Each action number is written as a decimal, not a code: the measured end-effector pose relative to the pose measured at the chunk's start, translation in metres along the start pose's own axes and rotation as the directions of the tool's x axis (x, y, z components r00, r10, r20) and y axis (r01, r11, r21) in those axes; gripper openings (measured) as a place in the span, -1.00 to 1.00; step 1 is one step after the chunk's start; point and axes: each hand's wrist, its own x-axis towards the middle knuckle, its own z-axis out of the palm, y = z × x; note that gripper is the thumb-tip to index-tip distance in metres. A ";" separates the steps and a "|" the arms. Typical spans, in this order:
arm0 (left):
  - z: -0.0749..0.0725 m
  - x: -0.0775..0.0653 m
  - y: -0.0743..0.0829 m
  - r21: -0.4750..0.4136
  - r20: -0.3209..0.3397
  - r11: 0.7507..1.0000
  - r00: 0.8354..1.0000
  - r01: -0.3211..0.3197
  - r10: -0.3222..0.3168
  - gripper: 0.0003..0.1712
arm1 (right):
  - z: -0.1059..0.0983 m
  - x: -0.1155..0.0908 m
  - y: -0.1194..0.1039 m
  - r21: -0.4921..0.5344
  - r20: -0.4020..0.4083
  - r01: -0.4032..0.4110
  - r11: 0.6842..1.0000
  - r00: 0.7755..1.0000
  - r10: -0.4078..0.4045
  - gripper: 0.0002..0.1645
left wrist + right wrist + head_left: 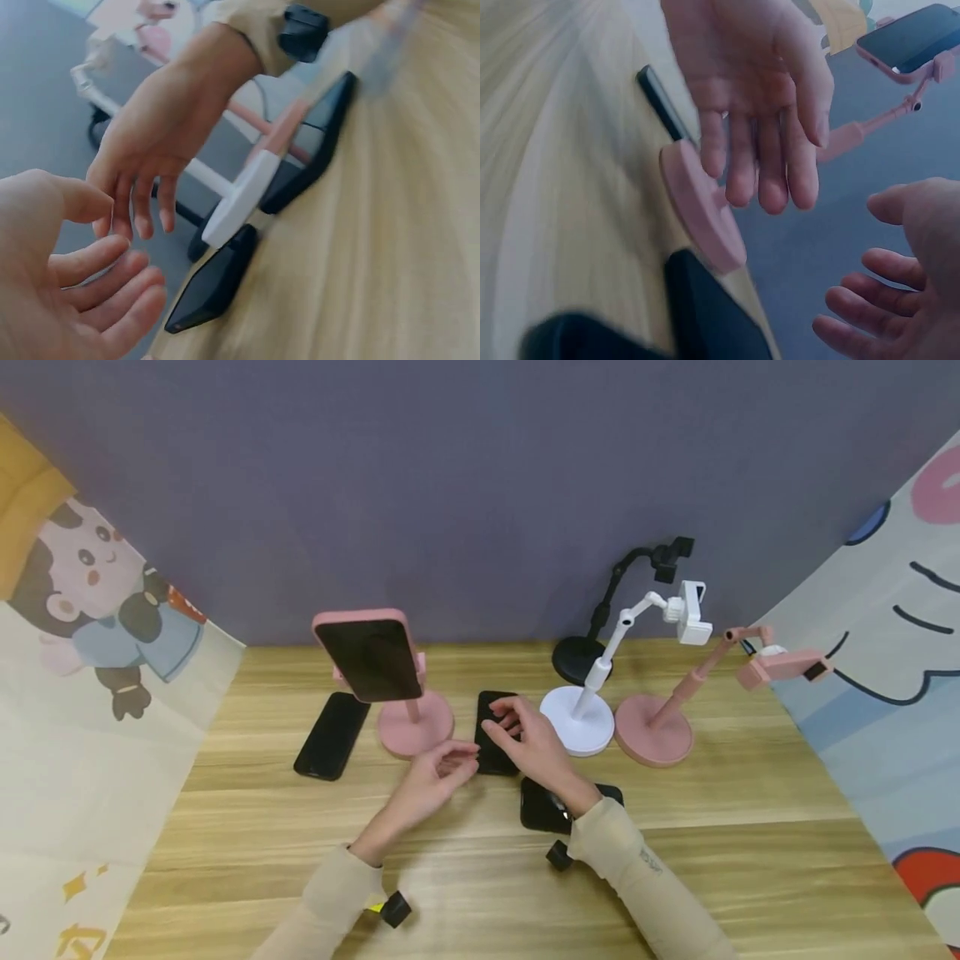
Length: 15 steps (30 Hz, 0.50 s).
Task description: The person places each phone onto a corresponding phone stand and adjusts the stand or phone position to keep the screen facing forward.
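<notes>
My left hand (438, 774) hovers just left of a black phone (492, 758) lying on the table, its fingers relaxed and loosely bent. Over that same phone is my right hand (536, 745), thumb and fingers apart and nothing between them; it covers part of the screen. A second black phone (538, 807) lies crosswise nearer to me, partly hidden by my right wrist. Just beyond my left hand stands a pink phone stand (415, 727) with a pink-cased phone (371, 660) in its clamp. In the left wrist view both palms face each other, bare.
Another black phone (332, 737) lies at the left. To the right stand a white phone stand (576, 722), a pink one (652, 732) and, behind, a black one (581, 658), their clamps raised. A grey wall (465, 502) closes the table's back edge.
</notes>
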 end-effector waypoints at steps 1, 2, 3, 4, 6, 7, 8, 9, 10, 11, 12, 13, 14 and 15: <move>0.004 0.000 -0.001 0.056 0.000 0.998 1.000 -0.030 0.030 -0.61 | -0.001 -0.001 0.003 -0.018 0.001 -0.001 1.000 1.000 0.001 -0.54; 0.007 0.000 -0.001 0.118 -0.003 0.991 0.998 -0.064 0.065 -0.62 | -0.003 -0.003 0.007 -0.032 0.005 -0.006 0.999 1.000 0.006 -0.54; 0.010 0.000 0.000 0.179 -0.005 0.979 0.995 -0.095 0.097 -0.63 | -0.005 -0.005 0.010 -0.046 0.010 -0.013 0.999 1.000 0.013 -0.53; 0.013 0.000 0.000 0.238 -0.001 0.963 0.991 -0.129 0.133 -0.64 | -0.006 -0.007 0.013 -0.061 0.017 -0.019 0.998 1.000 0.020 -0.53; 0.019 0.000 0.000 0.328 0.012 0.927 0.982 -0.184 0.191 -0.62 | -0.010 -0.011 0.019 -0.093 0.032 -0.030 0.995 0.999 0.033 -0.53; 0.021 -0.001 0.001 0.359 0.018 0.911 0.978 -0.202 0.209 -0.61 | -0.012 -0.012 0.022 -0.109 0.040 -0.031 0.994 0.999 0.036 -0.53; 0.022 -0.001 0.001 0.380 0.024 0.900 0.974 -0.215 0.223 -0.59 | -0.014 -0.014 0.024 -0.121 0.049 -0.032 0.992 0.998 0.038 -0.54; 0.024 -0.001 0.001 0.398 0.030 0.890 0.973 -0.223 0.230 -0.57 | -0.015 -0.016 0.027 -0.134 0.058 -0.029 0.991 0.998 0.037 -0.54; 0.025 -0.001 0.001 0.409 0.036 0.883 0.971 -0.230 0.236 -0.56 | -0.017 -0.018 0.030 -0.144 0.064 -0.023 0.989 0.997 0.033 -0.54; 0.026 -0.001 0.001 0.421 0.038 0.877 0.971 -0.232 0.238 -0.55 | -0.018 -0.019 0.032 -0.152 0.069 -0.020 0.988 0.997 0.031 -0.55; 0.027 -0.002 0.001 0.431 0.042 0.872 0.971 -0.232 0.237 -0.55 | -0.020 -0.021 0.034 -0.156 0.071 -0.016 0.988 0.997 0.027 -0.55; 0.027 -0.002 0.000 0.442 0.047 0.866 0.970 -0.235 0.239 -0.56 | -0.021 -0.022 0.036 -0.158 0.071 -0.012 0.987 0.997 0.024 -0.55; 0.028 -0.002 0.000 0.456 0.051 0.856 0.968 -0.242 0.246 -0.56 | -0.022 -0.023 0.038 -0.162 0.069 -0.011 0.987 0.997 0.022 -0.55; 0.029 -0.002 -0.001 0.474 0.058 0.845 0.966 -0.248 0.251 -0.57 | -0.023 -0.024 0.040 -0.164 0.066 -0.008 0.986 0.998 0.019 -0.54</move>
